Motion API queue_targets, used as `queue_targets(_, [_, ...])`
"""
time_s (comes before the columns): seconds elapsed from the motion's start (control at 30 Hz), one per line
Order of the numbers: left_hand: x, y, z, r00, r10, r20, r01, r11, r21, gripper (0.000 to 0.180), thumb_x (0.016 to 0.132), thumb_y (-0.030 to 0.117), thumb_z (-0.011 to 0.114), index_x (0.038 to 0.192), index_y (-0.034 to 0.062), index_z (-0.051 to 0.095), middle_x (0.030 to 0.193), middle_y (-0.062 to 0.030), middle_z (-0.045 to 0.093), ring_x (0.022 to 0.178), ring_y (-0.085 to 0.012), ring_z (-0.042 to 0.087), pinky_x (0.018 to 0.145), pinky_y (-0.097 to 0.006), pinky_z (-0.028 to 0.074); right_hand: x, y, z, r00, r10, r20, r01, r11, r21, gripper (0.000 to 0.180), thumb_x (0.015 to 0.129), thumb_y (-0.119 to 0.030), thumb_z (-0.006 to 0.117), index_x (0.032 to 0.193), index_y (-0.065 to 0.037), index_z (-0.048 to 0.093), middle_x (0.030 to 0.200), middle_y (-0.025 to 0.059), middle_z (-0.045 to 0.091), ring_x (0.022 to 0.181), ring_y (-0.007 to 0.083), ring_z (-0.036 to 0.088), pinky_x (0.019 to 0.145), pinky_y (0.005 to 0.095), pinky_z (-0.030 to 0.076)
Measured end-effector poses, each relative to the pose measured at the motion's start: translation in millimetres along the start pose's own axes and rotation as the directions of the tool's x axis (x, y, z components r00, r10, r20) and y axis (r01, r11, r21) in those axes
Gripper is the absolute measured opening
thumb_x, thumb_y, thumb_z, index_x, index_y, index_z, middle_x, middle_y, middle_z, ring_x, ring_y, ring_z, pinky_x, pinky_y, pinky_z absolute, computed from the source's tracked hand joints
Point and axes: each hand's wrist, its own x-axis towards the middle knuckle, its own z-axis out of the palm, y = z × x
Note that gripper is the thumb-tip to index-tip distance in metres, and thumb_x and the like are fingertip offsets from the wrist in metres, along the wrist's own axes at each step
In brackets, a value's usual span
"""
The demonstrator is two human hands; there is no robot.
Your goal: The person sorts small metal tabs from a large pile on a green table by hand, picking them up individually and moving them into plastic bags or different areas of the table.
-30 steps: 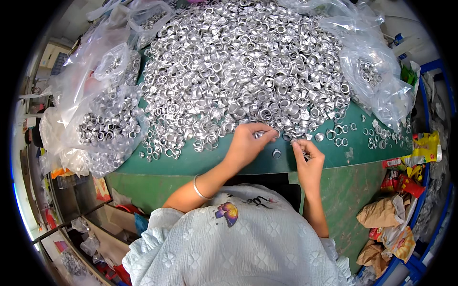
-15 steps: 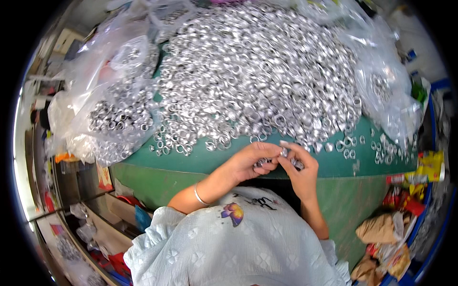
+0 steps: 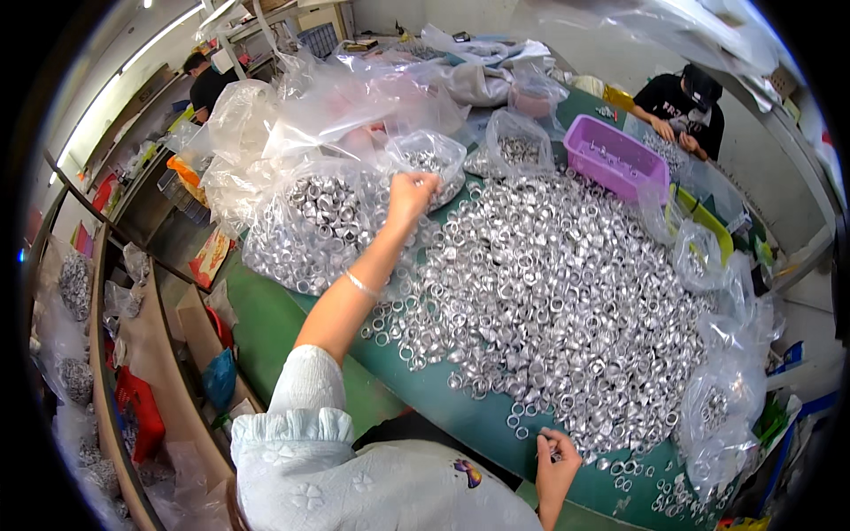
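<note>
My left hand (image 3: 413, 191) reaches far out to the back, over the near edge of a small clear plastic bag (image 3: 450, 150) with silvery rings inside. Its fingers are curled closed, and what they hold, if anything, is hidden. Just left of it, a larger clear bag (image 3: 266, 252) is full of shiny metal rings. Close to the table's front edge, my right hand (image 3: 556, 462) is closed around a few metal rings (image 3: 555, 456), partly hidden by the fingers. Beyond it spreads a big heap of silvery metal rings (image 3: 567, 301) on the green table (image 3: 425, 389).
A purple basket (image 3: 620, 159) and a yellow-green tray (image 3: 704, 221) stand behind the heap. Clear bags (image 3: 717, 389) line the right side. One person (image 3: 686, 106) works across the table; another (image 3: 208, 84) is at the far left. Shelves with a red basket (image 3: 140, 411) stand at left.
My hands were together at the table edge, fingering rings. The left has since reached away to the back-left bags, while the right stays near the edge. The view has turned left and up.
</note>
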Motion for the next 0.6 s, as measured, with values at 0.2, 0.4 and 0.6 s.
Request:
queue_targets(0.2, [83, -18, 0, 0.991, -0.002, -0.133, 0.014, 0.996, 0.089, 0.017, 0.073, 0.014, 0.062, 0.066, -0.001, 0.065, 0.056, -0.0058, 0.057, 0.045, -0.0102, 0.049, 0.04, -0.024, 0.034, 7, 0, 3, 0.996, -0.084, 0.008, 0.084, 0.975, -0.207, 0.006, 0.073, -0.001, 0.062, 0.076, 0.004, 0.061, 0.064, 0.0135, 0.059, 0.054, 0.0203, 0.056, 0.054, 0.0278, 0.042])
queue_targets(0.4, [107, -20, -10, 0.896, 0.423, -0.136, -0.263, 0.752, 0.604, 0.02, 0.071, 0.016, 0.059, 0.074, -0.0018, 0.066, 0.067, -0.022, 0.061, 0.065, -0.0339, 0.061, 0.062, -0.039, 0.048, 9, -1, 3, 0.996, -0.064, -0.062, 0.047, 0.968, -0.246, 0.008, 0.074, -0.004, 0.062, 0.073, 0.003, 0.059, 0.062, 0.0129, 0.057, 0.053, 0.0191, 0.055, 0.05, 0.029, 0.041])
queue_targets(0.6, [-32, 32, 26, 0.967, 0.083, 0.24, -0.12, 0.983, 0.142, 0.023, 0.078, 0.02, 0.063, 0.082, -0.0028, 0.066, 0.071, -0.01, 0.065, 0.063, -0.0126, 0.06, 0.058, -0.026, 0.046, 7, 9, -15, 0.957, 0.175, -0.23, -0.18, 0.984, -0.003, 0.016, 0.078, -0.005, 0.063, 0.069, 0.002, 0.051, 0.06, 0.0004, 0.046, 0.057, 0.006, 0.038, 0.051, 0.0227, 0.035])
